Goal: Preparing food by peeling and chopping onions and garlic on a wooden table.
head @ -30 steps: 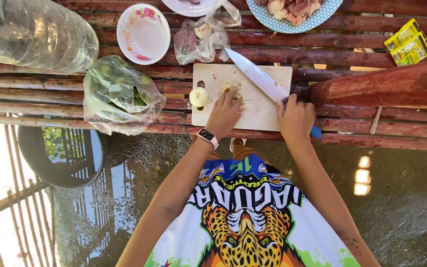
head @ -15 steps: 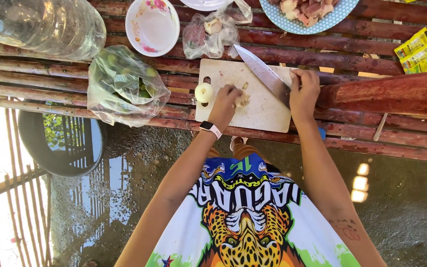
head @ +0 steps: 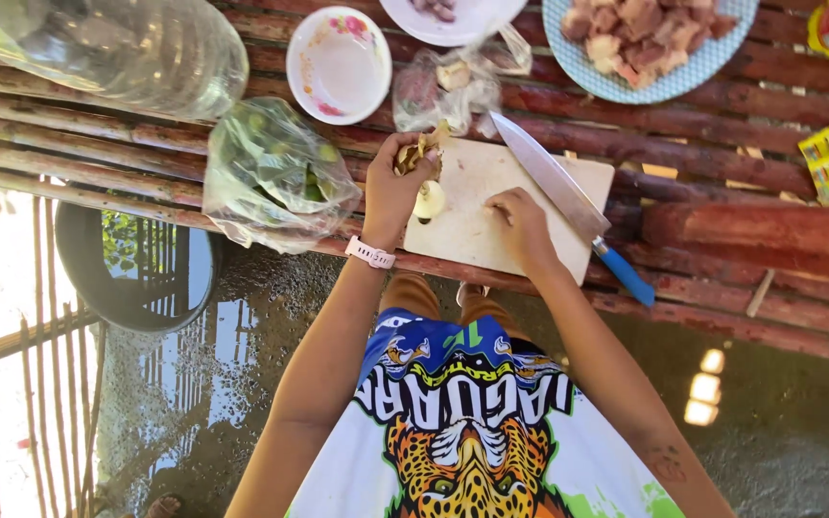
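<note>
I had put down the knife (head: 568,197); my left hand (head: 397,182) closed on chopped bits (head: 418,151), right hand (head: 520,225) rested open on the cutting board (head: 477,225).

Pale chopped scraps (head: 416,152), bunched and lifted above the far-left corner of a white cutting board (head: 491,225). Round peeled onion (head: 429,200), whitish, sitting at the board's left edge. Long knife (head: 568,203), blue handle, lying diagonally across the right side.
</note>
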